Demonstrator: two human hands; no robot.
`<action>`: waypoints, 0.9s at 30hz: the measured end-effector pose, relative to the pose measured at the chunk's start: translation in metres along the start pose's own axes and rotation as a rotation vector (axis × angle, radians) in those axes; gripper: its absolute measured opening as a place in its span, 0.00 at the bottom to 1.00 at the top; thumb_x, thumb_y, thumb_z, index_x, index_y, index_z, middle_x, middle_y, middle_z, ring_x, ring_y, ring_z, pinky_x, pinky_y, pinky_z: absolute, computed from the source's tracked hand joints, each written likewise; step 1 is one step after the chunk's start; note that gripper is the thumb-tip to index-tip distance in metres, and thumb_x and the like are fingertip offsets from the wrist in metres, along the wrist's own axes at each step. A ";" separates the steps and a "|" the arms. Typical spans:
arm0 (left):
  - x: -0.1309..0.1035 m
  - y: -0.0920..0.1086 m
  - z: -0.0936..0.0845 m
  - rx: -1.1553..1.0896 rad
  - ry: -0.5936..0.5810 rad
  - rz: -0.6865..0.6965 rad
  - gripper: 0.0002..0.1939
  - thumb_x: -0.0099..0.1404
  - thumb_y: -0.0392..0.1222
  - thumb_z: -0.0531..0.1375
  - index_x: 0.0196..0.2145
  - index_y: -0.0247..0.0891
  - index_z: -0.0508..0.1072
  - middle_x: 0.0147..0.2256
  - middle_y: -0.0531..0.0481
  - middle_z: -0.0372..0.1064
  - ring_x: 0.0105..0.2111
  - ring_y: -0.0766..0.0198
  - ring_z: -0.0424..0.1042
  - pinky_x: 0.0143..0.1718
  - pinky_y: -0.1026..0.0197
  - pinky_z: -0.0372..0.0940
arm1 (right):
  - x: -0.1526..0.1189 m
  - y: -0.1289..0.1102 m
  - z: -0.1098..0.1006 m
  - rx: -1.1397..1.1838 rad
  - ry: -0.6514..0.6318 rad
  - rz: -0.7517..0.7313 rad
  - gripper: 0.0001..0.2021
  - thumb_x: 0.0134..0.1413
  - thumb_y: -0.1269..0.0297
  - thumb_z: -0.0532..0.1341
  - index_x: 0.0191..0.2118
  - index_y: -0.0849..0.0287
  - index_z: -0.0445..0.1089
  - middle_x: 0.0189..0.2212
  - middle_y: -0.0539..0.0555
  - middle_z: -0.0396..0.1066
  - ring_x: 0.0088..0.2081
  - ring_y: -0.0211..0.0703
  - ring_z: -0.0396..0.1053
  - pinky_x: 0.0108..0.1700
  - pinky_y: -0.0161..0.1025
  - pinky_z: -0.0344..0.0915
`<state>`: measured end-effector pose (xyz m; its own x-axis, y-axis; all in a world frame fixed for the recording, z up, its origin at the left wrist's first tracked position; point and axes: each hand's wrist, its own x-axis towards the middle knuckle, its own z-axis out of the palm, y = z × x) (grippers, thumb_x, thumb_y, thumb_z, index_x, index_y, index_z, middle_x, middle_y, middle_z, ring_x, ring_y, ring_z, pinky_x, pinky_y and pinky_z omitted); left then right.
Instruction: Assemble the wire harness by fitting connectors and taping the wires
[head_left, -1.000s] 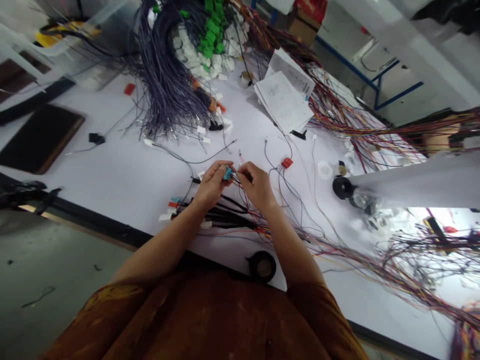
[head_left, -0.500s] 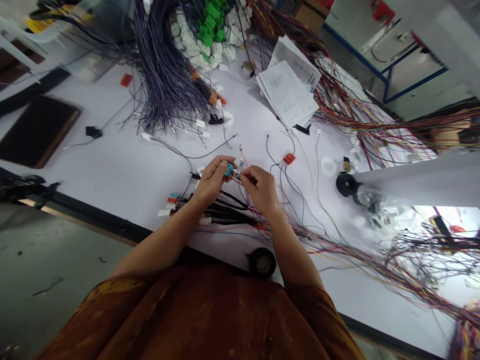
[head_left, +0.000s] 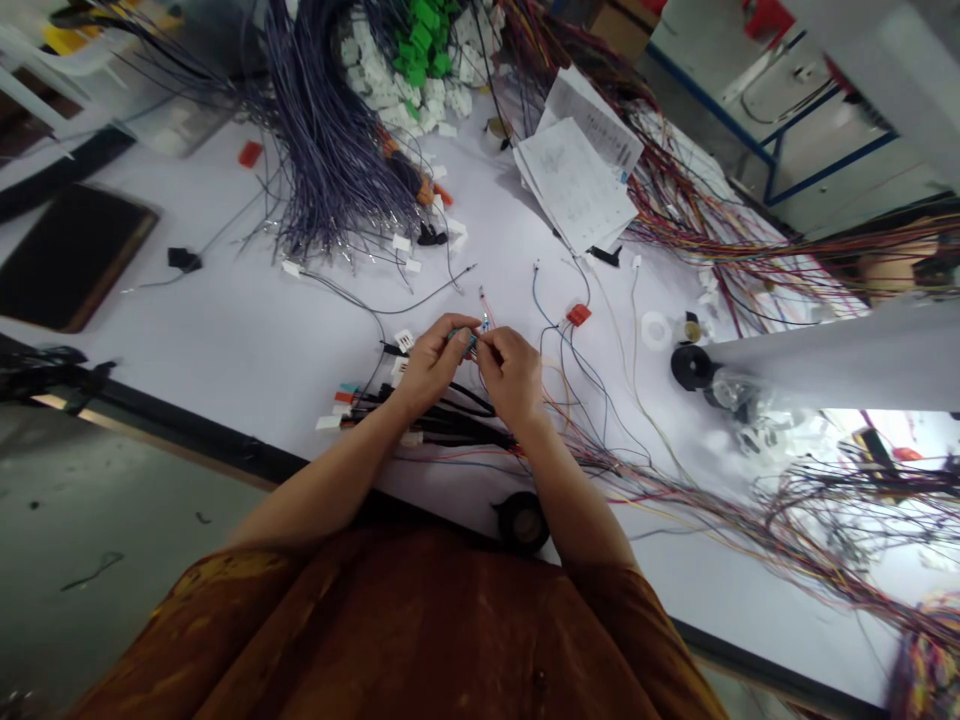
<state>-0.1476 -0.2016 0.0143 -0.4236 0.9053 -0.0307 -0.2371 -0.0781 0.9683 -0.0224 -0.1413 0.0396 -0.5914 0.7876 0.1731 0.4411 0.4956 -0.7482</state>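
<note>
Near the middle of the table, my left hand (head_left: 435, 366) pinches a small blue connector (head_left: 471, 341), mostly covered by the fingers. My right hand (head_left: 511, 372) is right beside it, thumb and forefinger closed on a thin wire at the connector. Whether the wire's tip sits inside the connector is hidden. Loose wire ends with metal terminals (head_left: 484, 305) stick up just beyond the fingertips. Under my wrists lies a wire harness with black sleeves (head_left: 457, 424), and white connectors (head_left: 404, 342) lie to the left of it.
A purple wire bundle (head_left: 315, 150), white and green connectors (head_left: 424, 45) and paper sheets (head_left: 577, 180) lie at the back. A red connector (head_left: 578, 315) is to the right. Black tape (head_left: 523, 522) sits near the front edge. A dark tablet-like slab (head_left: 75, 255) lies left.
My right hand has moved slightly left, closing up to my left hand. The blue connector has become more covered by fingers.
</note>
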 end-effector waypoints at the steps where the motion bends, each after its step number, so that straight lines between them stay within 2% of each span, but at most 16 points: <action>1: 0.000 0.000 0.000 0.012 -0.001 0.002 0.13 0.64 0.49 0.63 0.40 0.38 0.76 0.31 0.50 0.71 0.27 0.69 0.65 0.31 0.65 0.64 | -0.001 0.000 0.000 0.002 0.000 0.000 0.10 0.63 0.63 0.54 0.29 0.56 0.64 0.30 0.51 0.68 0.33 0.39 0.64 0.39 0.38 0.58; 9: 0.001 0.003 -0.004 0.008 -0.030 -0.005 0.18 0.64 0.55 0.62 0.41 0.38 0.76 0.29 0.51 0.69 0.25 0.69 0.65 0.28 0.66 0.63 | -0.007 0.000 -0.003 0.100 0.013 -0.012 0.09 0.61 0.67 0.54 0.28 0.57 0.62 0.28 0.50 0.65 0.32 0.38 0.62 0.37 0.36 0.59; 13: 0.000 0.008 -0.008 0.018 -0.018 -0.029 0.19 0.64 0.57 0.62 0.40 0.37 0.76 0.26 0.52 0.67 0.23 0.70 0.64 0.25 0.66 0.61 | -0.007 -0.002 0.000 0.142 0.069 0.007 0.08 0.61 0.63 0.56 0.30 0.57 0.64 0.30 0.51 0.66 0.35 0.39 0.64 0.40 0.37 0.61; 15: 0.001 0.008 -0.010 0.049 0.012 -0.016 0.20 0.63 0.58 0.61 0.37 0.37 0.75 0.22 0.54 0.63 0.21 0.70 0.61 0.23 0.67 0.58 | -0.007 -0.004 0.002 0.190 -0.011 0.034 0.06 0.60 0.60 0.58 0.37 0.57 0.66 0.31 0.51 0.67 0.35 0.39 0.65 0.40 0.37 0.62; 17: 0.001 0.007 -0.012 0.105 0.071 0.016 0.20 0.63 0.59 0.61 0.34 0.37 0.74 0.20 0.55 0.59 0.19 0.71 0.58 0.21 0.67 0.55 | -0.008 -0.005 0.005 0.232 -0.130 0.061 0.10 0.59 0.58 0.59 0.42 0.57 0.66 0.28 0.48 0.66 0.30 0.37 0.64 0.37 0.35 0.60; 20: 0.003 0.006 -0.016 0.178 0.133 0.027 0.21 0.63 0.60 0.61 0.28 0.37 0.72 0.19 0.56 0.56 0.18 0.72 0.53 0.18 0.67 0.50 | -0.009 -0.006 0.008 0.257 -0.189 0.061 0.10 0.62 0.57 0.56 0.37 0.58 0.68 0.23 0.46 0.63 0.27 0.35 0.59 0.33 0.34 0.57; 23: 0.005 0.006 -0.020 0.131 0.091 -0.077 0.23 0.63 0.61 0.61 0.26 0.37 0.70 0.17 0.56 0.55 0.16 0.73 0.51 0.15 0.67 0.46 | -0.010 -0.005 0.010 0.262 -0.161 0.058 0.13 0.62 0.57 0.55 0.29 0.59 0.66 0.22 0.46 0.59 0.27 0.35 0.56 0.32 0.34 0.55; 27: 0.007 0.013 -0.022 0.093 -0.066 -0.225 0.24 0.62 0.64 0.60 0.29 0.38 0.69 0.17 0.58 0.53 0.14 0.74 0.49 0.14 0.68 0.42 | -0.012 -0.007 0.013 0.251 -0.105 0.050 0.14 0.62 0.58 0.55 0.27 0.59 0.65 0.21 0.46 0.57 0.26 0.34 0.54 0.32 0.34 0.53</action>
<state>-0.1727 -0.2058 0.0209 -0.3100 0.9212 -0.2351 -0.2368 0.1647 0.9575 -0.0271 -0.1588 0.0342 -0.6456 0.7601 0.0741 0.2980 0.3401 -0.8919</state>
